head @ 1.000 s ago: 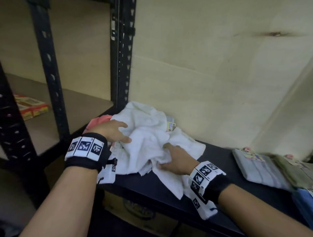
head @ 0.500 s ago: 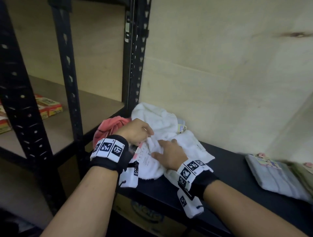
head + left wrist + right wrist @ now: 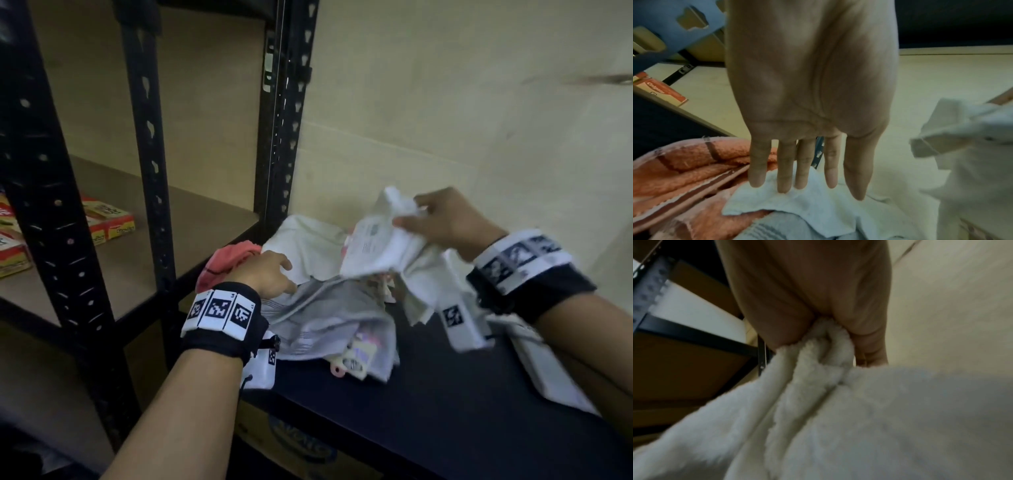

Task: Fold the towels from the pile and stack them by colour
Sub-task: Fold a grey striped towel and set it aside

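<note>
Dark shelf top [image 3: 428, 411] against a pale wall carries the pile of towels [image 3: 329, 308], with a black metal rack [image 3: 150, 154] to its left holding red-and-yellow boxes [image 3: 113, 222].

Hand state:
- The right hand [image 3: 448, 222] is raised above the pile, fingers curled and pinching a bunched fold of the white towel [image 3: 380, 246]; the rest of that towel hangs down to the heap.
- The left hand [image 3: 263, 274] is spread flat with straight fingers, holding nothing, just above the near-left side of the pile.

Progress, as a judgement: early for this towel. It is being drawn out of the heap and is not yet spread or folded. A grey striped towel [image 3: 325, 318], a pink towel [image 3: 229, 263] and more white cloth remain crumpled. No folded stack shows in the current views.

View differences:
- Head view: both hands, the pile's place on the shelf top, a printed label on the lifted towel.
- Left wrist view: open palm [image 3: 809, 81], pink towel [image 3: 684, 170] with dark stripes, a toothpaste box [image 3: 663, 92].
- Right wrist view: white towel [image 3: 838, 418] pile texture gathered inside the grip of the right hand [image 3: 807, 296]; the fingertips are hidden
</note>
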